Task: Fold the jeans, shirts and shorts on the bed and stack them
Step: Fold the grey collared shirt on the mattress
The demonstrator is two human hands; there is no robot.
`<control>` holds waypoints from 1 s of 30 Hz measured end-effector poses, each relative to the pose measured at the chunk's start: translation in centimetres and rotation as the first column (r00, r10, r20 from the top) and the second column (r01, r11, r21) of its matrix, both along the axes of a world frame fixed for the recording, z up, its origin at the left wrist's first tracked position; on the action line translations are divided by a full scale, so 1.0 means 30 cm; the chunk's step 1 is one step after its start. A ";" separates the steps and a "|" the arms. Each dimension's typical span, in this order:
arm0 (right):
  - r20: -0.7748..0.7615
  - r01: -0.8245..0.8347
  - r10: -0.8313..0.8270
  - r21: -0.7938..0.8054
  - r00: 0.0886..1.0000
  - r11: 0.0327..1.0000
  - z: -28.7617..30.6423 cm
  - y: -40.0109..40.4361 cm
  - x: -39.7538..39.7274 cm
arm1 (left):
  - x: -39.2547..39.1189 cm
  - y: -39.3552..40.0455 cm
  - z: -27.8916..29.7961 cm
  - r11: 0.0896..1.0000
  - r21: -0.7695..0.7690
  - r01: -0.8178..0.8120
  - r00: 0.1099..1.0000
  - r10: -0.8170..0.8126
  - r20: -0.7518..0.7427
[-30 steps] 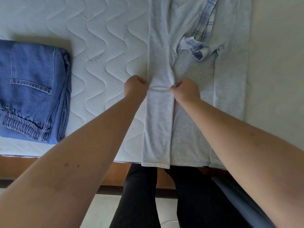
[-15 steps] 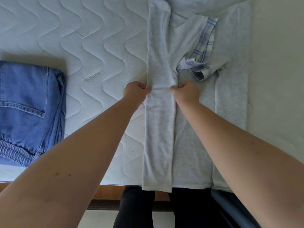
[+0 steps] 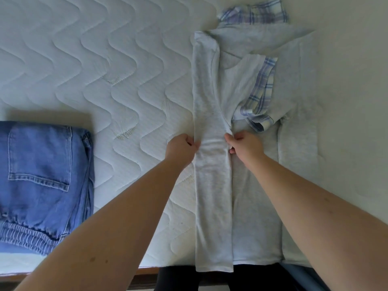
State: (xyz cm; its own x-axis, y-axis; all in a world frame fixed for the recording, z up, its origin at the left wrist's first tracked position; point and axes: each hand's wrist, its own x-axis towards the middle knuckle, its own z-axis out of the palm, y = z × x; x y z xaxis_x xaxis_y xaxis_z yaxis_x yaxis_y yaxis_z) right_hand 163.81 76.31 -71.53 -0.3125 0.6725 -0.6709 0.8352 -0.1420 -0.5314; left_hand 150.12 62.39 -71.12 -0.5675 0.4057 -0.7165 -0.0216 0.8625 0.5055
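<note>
Jeans (image 3: 42, 177) sat at the frame's left on the bed (image 3: 126, 70); the shirt (image 3: 241, 164) lay right of centre.

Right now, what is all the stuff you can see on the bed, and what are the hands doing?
grey shirt: one, pale grey with plaid trim, right half of the mattress, left side folded in as a long strip whose hem hangs over the near edge
plaid cloth: one piece, blue and white, showing past the shirt's far end; whether it belongs to the shirt I cannot tell
jeans: one folded pair, blue denim, left side of the mattress
mattress: one, white quilted with wavy stitching, under everything
bed frame: one, brown wood, along the near edge
left hand: one, pinches the folded strip's left edge
right hand: one, pinches the strip's right edge
</note>
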 end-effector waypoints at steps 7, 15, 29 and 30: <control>-0.044 0.058 -0.060 -0.044 0.997 0.997 -0.021 0.013 0.010 | -0.002 0.005 -0.014 0.997 -0.050 0.052 0.998 -0.054 -0.042; 0.279 -0.478 0.478 -0.072 0.833 0.875 0.183 0.116 -0.080 | -0.113 0.160 0.085 0.953 -0.060 0.296 0.898 -0.299 -0.322; 0.111 -0.077 0.053 0.226 0.992 0.971 0.078 0.568 -0.166 | -0.483 0.820 0.139 0.509 -0.318 0.800 0.362 -0.831 -0.421; 0.067 -0.089 0.076 0.227 0.995 0.970 0.079 0.573 -0.159 | -0.490 0.842 0.149 0.447 -0.377 0.811 0.302 -0.873 -0.384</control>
